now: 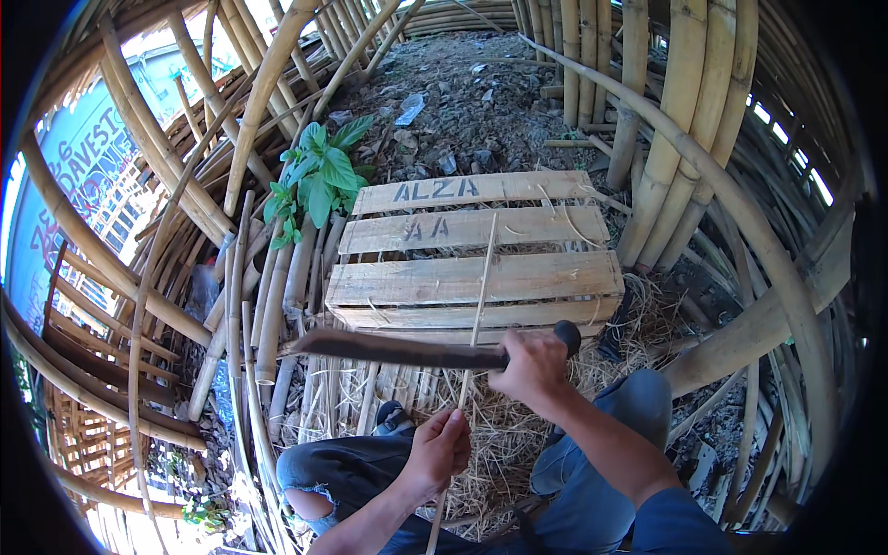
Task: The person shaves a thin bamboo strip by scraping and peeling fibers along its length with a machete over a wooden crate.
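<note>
My right hand (533, 368) is closed round the dark handle of a machete (407, 351). Its long, dark blade points left, level across my view in front of the crate. My left hand (438, 451) grips a thin pale bamboo strip (482, 287) between thumb and fingers, above my lap. The strip slants up and away, its far end over the wooden crate (472, 277), its near end running down past my left hand. Where blade and strip cross in view, I cannot tell whether they touch.
Thin shavings (499, 435) cover the ground between my knees and the crate. A leafy green plant (324, 176) grows beside the crate's far left corner. Bamboo poles (689, 120) stand at the right, and a curved pole (731, 185) arches there. More poles (268, 314) lie at the left.
</note>
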Demonstrator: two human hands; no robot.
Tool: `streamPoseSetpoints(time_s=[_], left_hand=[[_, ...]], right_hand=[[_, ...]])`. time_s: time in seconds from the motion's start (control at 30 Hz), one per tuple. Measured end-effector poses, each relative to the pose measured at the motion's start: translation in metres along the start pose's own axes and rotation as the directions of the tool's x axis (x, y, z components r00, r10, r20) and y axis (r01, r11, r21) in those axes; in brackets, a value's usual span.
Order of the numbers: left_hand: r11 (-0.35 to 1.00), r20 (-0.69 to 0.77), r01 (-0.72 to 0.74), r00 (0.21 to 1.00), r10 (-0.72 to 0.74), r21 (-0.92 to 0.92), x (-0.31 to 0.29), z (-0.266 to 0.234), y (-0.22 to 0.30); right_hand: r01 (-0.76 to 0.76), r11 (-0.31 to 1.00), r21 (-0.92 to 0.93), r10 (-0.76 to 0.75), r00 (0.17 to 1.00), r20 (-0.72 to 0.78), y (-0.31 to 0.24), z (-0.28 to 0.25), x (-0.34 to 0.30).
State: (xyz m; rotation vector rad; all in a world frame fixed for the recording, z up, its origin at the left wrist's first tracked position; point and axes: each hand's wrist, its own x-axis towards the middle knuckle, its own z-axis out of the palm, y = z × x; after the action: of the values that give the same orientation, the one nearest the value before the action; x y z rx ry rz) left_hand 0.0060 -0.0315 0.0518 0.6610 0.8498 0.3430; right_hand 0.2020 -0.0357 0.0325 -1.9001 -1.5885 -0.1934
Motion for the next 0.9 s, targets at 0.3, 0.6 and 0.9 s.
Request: streamPoseSetpoints(time_s=[0.3,0.6,0.9], left_hand=[[0.996,-0.03,-0.061,0.998,0.064,0.07,-0.009,0.003,0.001],[0.993,-0.005,-0.073,0.997,0.074,0.089,-0.012,0.003,-0.008],[0.986,-0.048,-0.06,0.996,0.069,0.155,-0.017,0.004,-0.007]], right_hand=[[-0.158,0.987,-0.033,0.158,0.987,0.011,0.023,-0.006,0.013],[0.079,0.996,-0.038,-0.08,0.996,-0.028,0.006,-0.017,0.001],[-0.191,0.974,-0.119,0.183,0.98,-0.075,0.027,-0.01,0.013]])
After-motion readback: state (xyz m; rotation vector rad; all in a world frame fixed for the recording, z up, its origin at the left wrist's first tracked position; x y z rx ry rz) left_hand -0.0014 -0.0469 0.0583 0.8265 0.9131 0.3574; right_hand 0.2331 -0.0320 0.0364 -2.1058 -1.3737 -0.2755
